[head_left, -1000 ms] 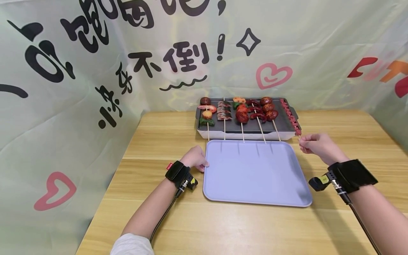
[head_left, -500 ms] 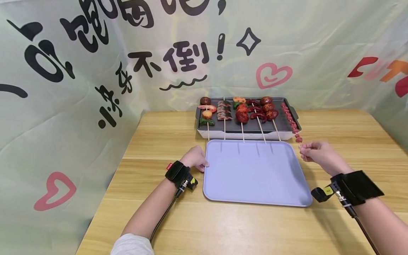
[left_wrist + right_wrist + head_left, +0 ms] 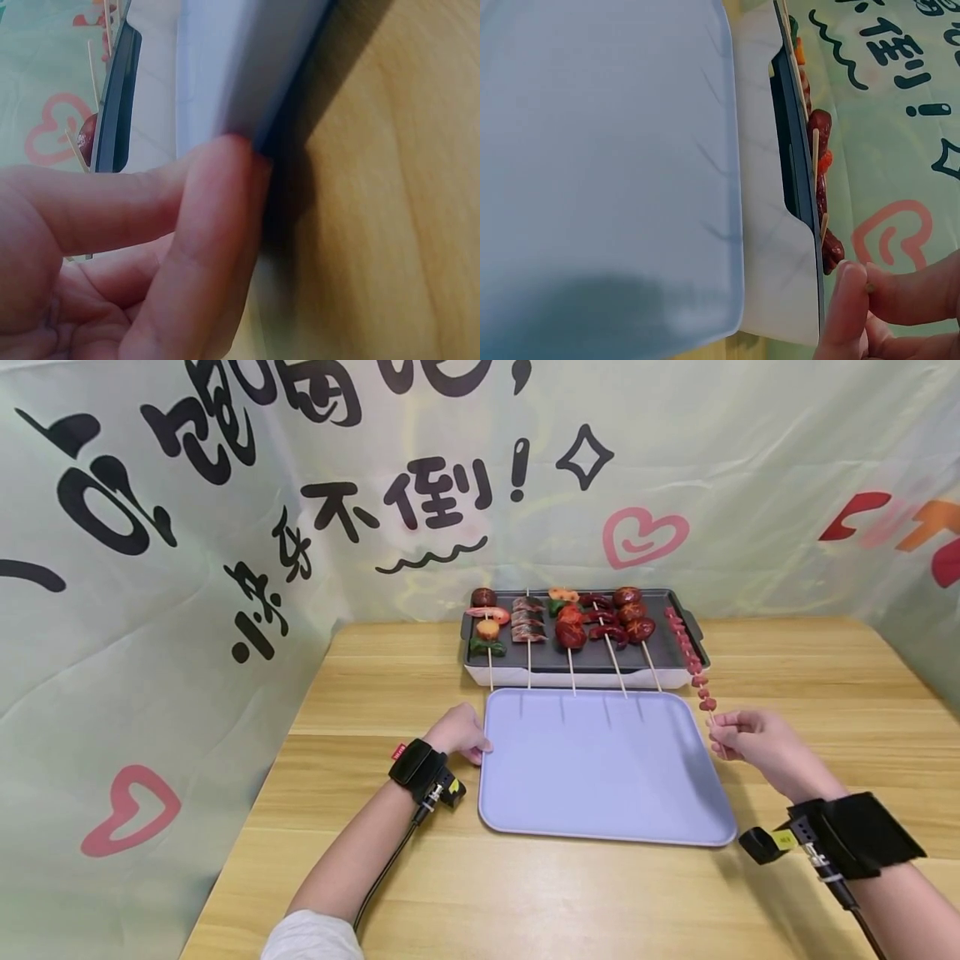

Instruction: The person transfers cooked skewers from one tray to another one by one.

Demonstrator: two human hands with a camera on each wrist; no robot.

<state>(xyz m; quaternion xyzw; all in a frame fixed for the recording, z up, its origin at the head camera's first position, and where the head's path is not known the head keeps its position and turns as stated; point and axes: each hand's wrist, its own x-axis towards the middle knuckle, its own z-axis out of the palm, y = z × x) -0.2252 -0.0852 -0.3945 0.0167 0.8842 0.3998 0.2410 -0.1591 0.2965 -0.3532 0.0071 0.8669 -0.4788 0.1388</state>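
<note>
Pinching the red skewer [image 3: 689, 655], probably light and stiff, by its bare stick [image 3: 712, 717], the best grip, the closed fingers [image 3: 847, 304] of the right hand [image 3: 756, 745] hold it over the right front edge of the grill [image 3: 664, 647], while the left hand [image 3: 459, 732] pinches the tray [image 3: 592, 768].

From where I stand, light on the bench [image 3: 558, 893] is bright with mild glare, the skewers [image 3: 570, 635] throw thin shadows onto the tray [image 3: 592, 777], the right arm [image 3: 896, 902] casts a broader one, and the left wrist view shows marked close-range blur.
</note>
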